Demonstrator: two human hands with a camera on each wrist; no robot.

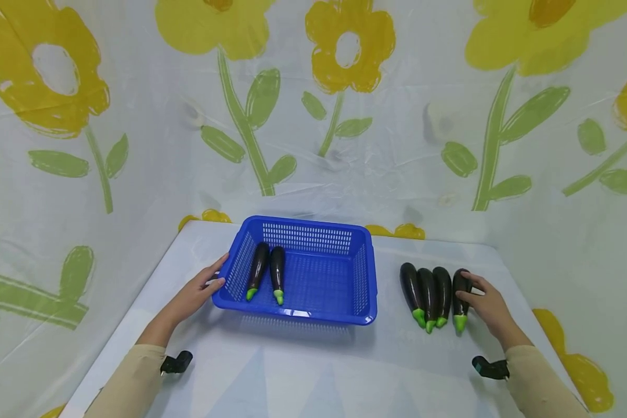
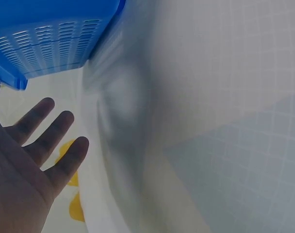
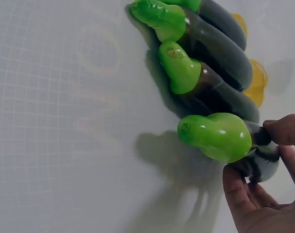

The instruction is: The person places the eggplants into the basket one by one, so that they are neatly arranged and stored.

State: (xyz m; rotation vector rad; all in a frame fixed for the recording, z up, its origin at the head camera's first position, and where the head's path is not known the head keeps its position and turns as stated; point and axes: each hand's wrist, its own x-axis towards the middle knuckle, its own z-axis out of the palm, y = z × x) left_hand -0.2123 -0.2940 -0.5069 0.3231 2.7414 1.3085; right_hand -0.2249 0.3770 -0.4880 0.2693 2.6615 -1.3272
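right hand (image 1: 487, 306) fingers grasping outermost eggplant (image 1: 460, 298), left hand (image 1: 198, 292) fingers relaxed against blue basket (image 1: 363, 276)

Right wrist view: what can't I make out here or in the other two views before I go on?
- Right wrist view: the gripped eggplant has its dark body mostly hidden by the right hand.
- Left wrist view: the blue basket is cut off by the top edge, contents unseen; whether the left hand touches it is unclear.
- Head view: the basket's near wall hides the floor behind it.
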